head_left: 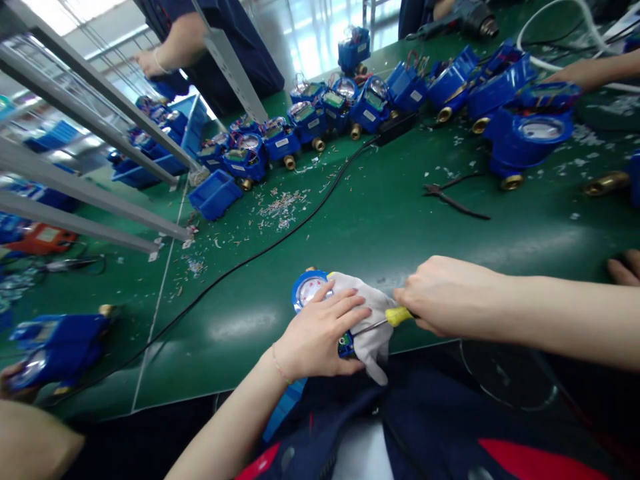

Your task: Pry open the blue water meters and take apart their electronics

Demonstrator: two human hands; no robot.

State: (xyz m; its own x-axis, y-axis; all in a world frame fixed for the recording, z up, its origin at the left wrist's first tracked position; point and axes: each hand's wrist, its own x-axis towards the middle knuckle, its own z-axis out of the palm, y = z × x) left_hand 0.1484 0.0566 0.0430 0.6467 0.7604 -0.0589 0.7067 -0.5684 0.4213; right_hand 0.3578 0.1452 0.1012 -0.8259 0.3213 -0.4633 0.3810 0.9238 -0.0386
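Note:
A blue water meter [309, 291] lies at the near edge of the green table [400, 220], partly wrapped in a white glove [373, 333]. My left hand [320, 337] presses down on the glove and meter, fingers curled over them. My right hand [445, 303] is closed round a yellow-handled screwdriver [395, 317], whose shaft points left into the meter under my left fingers.
Several blue meters [310, 120] with brass fittings stand in rows at the back. A large meter [533, 137] sits back right, pliers [453, 197] beside it. A black cable [280, 240] crosses the table. Other people's hands appear at left [20, 387], right [625, 267] and back [150, 63].

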